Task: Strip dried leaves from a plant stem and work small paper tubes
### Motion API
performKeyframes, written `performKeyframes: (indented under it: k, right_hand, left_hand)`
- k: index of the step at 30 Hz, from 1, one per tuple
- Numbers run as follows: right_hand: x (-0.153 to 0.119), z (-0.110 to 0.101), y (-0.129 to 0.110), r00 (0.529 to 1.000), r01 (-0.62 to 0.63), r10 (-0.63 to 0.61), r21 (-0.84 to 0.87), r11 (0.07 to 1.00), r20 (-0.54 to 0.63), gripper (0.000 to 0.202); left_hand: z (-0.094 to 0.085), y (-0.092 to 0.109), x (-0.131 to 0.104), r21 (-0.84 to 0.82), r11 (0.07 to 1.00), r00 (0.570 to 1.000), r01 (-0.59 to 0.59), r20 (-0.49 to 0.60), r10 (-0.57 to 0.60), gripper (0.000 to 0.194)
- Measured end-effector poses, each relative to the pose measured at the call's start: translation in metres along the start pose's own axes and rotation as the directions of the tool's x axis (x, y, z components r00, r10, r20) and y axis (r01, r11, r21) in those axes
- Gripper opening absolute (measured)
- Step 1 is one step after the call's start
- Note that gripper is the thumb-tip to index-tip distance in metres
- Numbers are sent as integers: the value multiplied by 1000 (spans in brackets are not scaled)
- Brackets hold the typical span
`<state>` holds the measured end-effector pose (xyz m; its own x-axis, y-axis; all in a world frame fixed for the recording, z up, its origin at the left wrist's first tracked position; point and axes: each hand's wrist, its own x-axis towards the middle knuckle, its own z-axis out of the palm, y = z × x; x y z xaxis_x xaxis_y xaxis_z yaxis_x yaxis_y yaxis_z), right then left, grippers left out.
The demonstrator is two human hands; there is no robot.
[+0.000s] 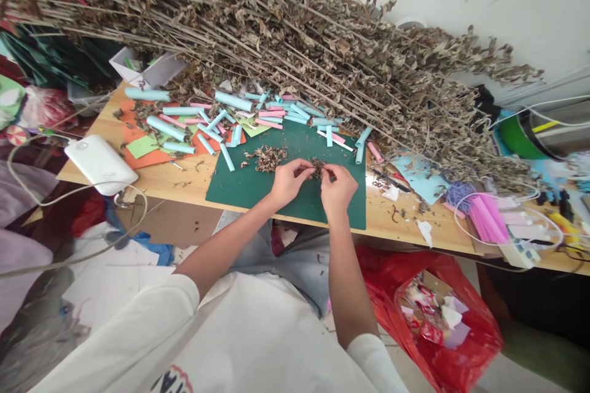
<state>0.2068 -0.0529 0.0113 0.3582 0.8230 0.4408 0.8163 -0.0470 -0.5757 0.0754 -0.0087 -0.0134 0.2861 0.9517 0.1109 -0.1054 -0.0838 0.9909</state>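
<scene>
Above a dark green cutting mat (249,187), my left hand (291,179) and my right hand (337,189) face each other with fingertips nearly meeting. Both are closed in a pinch on dried leaves (316,167), a small brown crumbled bunch between them. Just left of my left hand lies a pile of crumbled dried leaves (268,158) on the mat. Rolled paper tubes in blue (233,101) and pink (271,114) are scattered along the mat's far edge and to its left.
A large heap of dried leafy stalks (295,43) covers the back of the table. A white power bank (101,164) with a cable sits at left. Pens (391,180), blue paper (420,177) and purple yarn (458,195) lie at right. A red rubbish bag (382,282) stands below.
</scene>
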Motion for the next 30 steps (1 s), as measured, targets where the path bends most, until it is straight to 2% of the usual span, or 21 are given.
performKeyframes:
  k: [5, 10, 12, 18, 26, 30]
  right_hand:
    - [-1, -5, -5, 999, 53, -53, 12, 999, 10, 34]
    - [-5, -12, -20, 983, 25, -74, 278, 960, 166, 26]
    - [-5, -11, -21, 986, 7, -58, 307, 952, 157, 23]
    - [-5, -4, -17, 998, -15, 0, 252, 968, 61, 18]
    - [-4, -6, -19, 995, 34, -50, 171, 985, 90, 18]
    - [-7, -3, -21, 993, 46, -59, 130, 990, 99, 17]
  left_hand:
    - [-1, 2, 0, 19, 1000, 1000, -11, 11, 11, 19]
    - [-3, 2, 1, -9, 1000, 1000, 10, 29, -9, 24]
    - [-3, 1, 1, -15, 1000, 999, 19, 29, -18, 26]
    - [-5, 5, 0, 38, 999, 999, -19, 31, 18, 28]
    - [-3, 3, 0, 37, 999, 999, -28, 33, 27, 19]
    - [-2, 3, 0, 127, 991, 998, -40, 51, 34, 17]
